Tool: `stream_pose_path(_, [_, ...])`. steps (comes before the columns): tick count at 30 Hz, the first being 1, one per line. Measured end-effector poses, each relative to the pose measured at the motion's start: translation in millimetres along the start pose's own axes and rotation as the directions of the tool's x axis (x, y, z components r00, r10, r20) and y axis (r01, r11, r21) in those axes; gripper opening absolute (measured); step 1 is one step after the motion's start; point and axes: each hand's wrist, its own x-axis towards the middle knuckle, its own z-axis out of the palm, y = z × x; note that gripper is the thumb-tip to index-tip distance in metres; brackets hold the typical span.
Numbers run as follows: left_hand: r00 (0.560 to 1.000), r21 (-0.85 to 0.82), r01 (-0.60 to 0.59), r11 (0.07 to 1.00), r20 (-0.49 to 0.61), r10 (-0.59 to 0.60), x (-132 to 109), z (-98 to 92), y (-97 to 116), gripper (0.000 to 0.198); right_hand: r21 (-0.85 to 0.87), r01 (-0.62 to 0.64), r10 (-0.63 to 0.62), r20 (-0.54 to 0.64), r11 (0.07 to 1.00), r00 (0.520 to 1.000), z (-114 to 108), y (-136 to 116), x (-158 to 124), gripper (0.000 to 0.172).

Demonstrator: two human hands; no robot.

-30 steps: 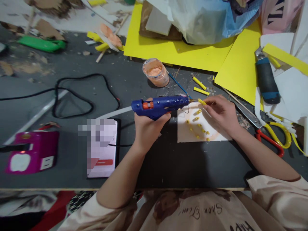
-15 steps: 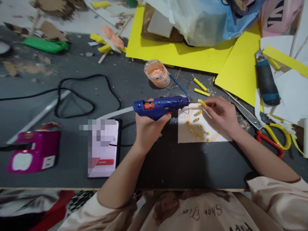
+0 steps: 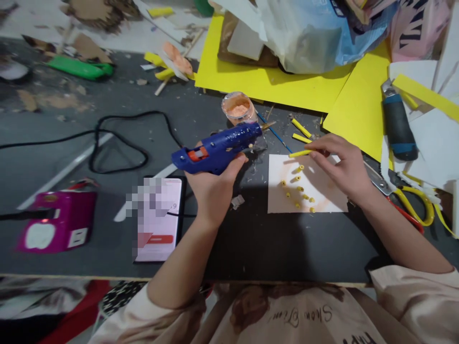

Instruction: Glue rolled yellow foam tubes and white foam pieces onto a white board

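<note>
My left hand (image 3: pixel 211 184) grips a blue glue gun (image 3: pixel 220 145) with an orange trigger, its nozzle tilted up and to the right, close to a small jar of orange powder (image 3: pixel 238 107). My right hand (image 3: pixel 340 165) pinches a thin yellow stick (image 3: pixel 299 153), held level just above a white card (image 3: pixel 322 188). On the card stand several short yellow pieces (image 3: pixel 297 188) stuck upright. Two more yellow sticks (image 3: pixel 301 131) lie on the dark table beyond the card.
A phone (image 3: pixel 159 220) lies left of my left arm, a magenta power block (image 3: pixel 53 227) further left, a black cable (image 3: pixel 118 143) looping behind. Yellow sheets (image 3: pixel 272 81), a plastic bag (image 3: pixel 304 28), a dark-handled tool (image 3: pixel 396 122) and yellow-red scissors (image 3: pixel 412 208) crowd the back and right.
The glue gun has swung left and tilted up, away from the stick's tip. My right hand has kept the yellow stick and turned it level above the card.
</note>
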Motion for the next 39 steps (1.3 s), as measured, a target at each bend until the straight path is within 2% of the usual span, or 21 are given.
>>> stream_pose_path(3, [0.992,-0.011,0.035,0.999,-0.122,-0.036,-1,0.4,3,0.021,-0.087,0.051,-0.039,0.136,0.995,0.990,-4,-12,11,0.019])
stream_pose_path(6, [0.987,0.003,0.038,0.999,-0.156,-0.038,-2,1.0,5,0.018,-0.169,0.061,-0.025,0.210,0.984,0.977,-1,-22,18,0.016])
stream_pose_path(11, [0.990,-0.005,0.020,1.000,-0.136,-0.020,-2,-0.6,4,0.014,-0.249,0.072,-0.019,0.208,0.966,0.978,5,-29,15,0.012])
stream_pose_path(16, [0.986,-0.105,0.025,0.994,-0.160,-0.042,-1,-0.1,5,0.014,-0.273,0.122,-0.065,0.210,0.954,0.975,6,-29,11,0.013])
stream_pose_path(23, [0.989,-0.068,0.032,0.997,-0.145,-0.042,-2,-0.8,3,0.015,-0.315,0.173,-0.120,0.182,0.933,0.976,13,-32,9,0.016])
stream_pose_path(29, [0.983,-0.088,0.083,0.993,-0.158,-0.096,-3,0.3,11,0.015,-0.363,0.237,-0.163,0.222,0.901,0.961,18,-32,6,0.019])
stream_pose_path(39, [0.987,-0.071,0.093,0.993,-0.127,-0.102,-3,-0.3,10,0.016,-0.404,0.299,-0.212,0.245,0.865,0.946,16,-30,7,0.021])
